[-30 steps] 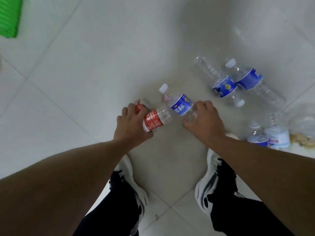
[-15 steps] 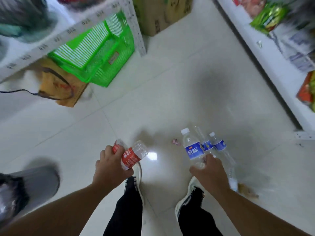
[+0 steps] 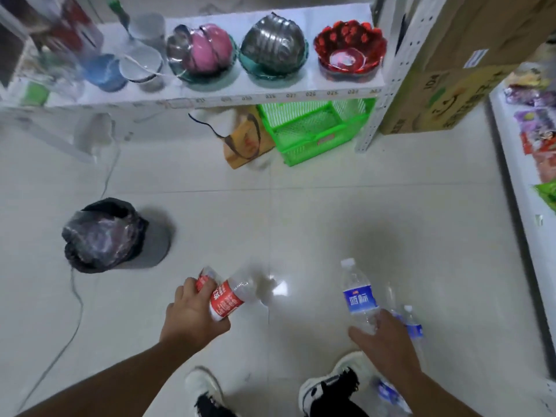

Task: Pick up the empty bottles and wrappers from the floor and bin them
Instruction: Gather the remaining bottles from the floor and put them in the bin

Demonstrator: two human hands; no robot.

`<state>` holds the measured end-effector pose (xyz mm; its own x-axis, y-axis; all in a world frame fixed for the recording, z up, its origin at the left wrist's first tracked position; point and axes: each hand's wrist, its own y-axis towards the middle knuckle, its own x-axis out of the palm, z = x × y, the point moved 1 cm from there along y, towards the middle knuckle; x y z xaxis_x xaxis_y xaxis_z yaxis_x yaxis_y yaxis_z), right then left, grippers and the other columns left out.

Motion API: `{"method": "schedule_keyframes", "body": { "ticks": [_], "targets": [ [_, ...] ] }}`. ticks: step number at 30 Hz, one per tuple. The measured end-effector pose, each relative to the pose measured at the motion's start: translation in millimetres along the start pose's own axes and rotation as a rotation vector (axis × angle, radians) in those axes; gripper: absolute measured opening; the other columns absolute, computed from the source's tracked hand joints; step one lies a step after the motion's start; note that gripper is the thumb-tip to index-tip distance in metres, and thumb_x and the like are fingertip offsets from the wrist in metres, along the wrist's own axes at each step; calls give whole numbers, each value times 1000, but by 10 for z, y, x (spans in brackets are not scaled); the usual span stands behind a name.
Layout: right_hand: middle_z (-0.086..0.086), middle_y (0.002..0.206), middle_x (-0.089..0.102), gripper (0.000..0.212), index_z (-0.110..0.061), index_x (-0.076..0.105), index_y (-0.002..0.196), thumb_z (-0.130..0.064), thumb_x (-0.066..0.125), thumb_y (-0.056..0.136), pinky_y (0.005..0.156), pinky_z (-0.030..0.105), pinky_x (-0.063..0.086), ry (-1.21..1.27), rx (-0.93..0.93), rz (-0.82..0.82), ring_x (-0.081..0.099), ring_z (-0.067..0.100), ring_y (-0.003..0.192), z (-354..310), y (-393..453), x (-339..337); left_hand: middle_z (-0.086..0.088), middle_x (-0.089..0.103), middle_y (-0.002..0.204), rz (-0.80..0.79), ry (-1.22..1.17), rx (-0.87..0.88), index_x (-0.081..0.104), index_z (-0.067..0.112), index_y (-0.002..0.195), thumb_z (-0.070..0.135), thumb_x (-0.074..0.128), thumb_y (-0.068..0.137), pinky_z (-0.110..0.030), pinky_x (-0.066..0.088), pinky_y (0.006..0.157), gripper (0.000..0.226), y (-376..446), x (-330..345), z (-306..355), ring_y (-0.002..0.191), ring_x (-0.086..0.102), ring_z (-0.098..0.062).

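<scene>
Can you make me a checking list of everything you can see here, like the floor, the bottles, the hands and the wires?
Surface: pale glossy tiled floor.
Job's things: red-label bottle in left hand; blue-label bottle upright in right hand; more blue-label bottles behind that hand; lined bin front-left.
Clutter: nothing seen.
Grippers: fingers of both hands curl round bottles.
Cables: grey cable trails past the bin.
Surroundings: shelf of bowls, green basket, cardboard boxes.

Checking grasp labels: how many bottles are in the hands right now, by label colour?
Red label: 1, the red-label bottle in the left hand
Blue label: 1, the blue-label bottle in the right hand
Total: 2
</scene>
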<state>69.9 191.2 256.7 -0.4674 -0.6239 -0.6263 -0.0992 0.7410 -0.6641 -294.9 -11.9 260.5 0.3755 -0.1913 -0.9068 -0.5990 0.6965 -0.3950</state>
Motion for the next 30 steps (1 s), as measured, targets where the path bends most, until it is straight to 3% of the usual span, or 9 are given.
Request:
{"method": "schedule_keyframes", "body": {
  "ticks": [5,11,14,19,24,30],
  "targets": [
    [1,95,65,49,-21,62,100,-50,89,72,73,34,45,-152,-88,-54,65,21,85,-452,-135,760,-1,43,114,-76,-91,-173,49,34,131,63,73,50,-48,53,80,89,-252,80,-837,106,51,-31],
    [1,94,70,49,-16,65,103,-47,92,75,67,34,45,-313,-192,-177,67,17,80,-1379,-545,1547,0,42,123,-146,-189,-392,49,33,139,66,72,56,-45,52,89,92,-1031,-118,-2085,114,48,-26],
    [-1,82,73,42,-19,66,95,-44,92,73,65,32,50,-326,-216,-173,69,15,73,-1948,-819,1826,0,42,123,-109,-221,-459,47,34,140,69,72,58,-43,52,88,93,-1235,-376,-2726,114,48,-25],
    [-1,84,73,44,-21,65,98,-44,92,73,66,32,51,-439,-339,-237,69,16,76,-2900,-1166,2346,-1,43,127,0,-267,-530,43,35,142,71,76,60,-43,51,90,95,-1229,-882,-3513,116,47,-24],
    [-1,83,72,45,-23,63,99,-45,91,73,59,28,47,-470,-417,-334,69,12,72,-3472,-1315,2959,-1,44,127,46,-283,-555,43,34,143,70,78,62,-45,52,91,95,-1141,-1047,-3901,116,47,-23],
    [-6,86,74,44,-25,63,100,-45,89,71,65,29,52,-490,-422,-440,70,8,76,-3765,-1105,3428,2,42,120,-27,-382,-599,45,34,143,69,80,65,-43,54,90,92,-849,-869,-3805,107,43,-15]
  ]
}}
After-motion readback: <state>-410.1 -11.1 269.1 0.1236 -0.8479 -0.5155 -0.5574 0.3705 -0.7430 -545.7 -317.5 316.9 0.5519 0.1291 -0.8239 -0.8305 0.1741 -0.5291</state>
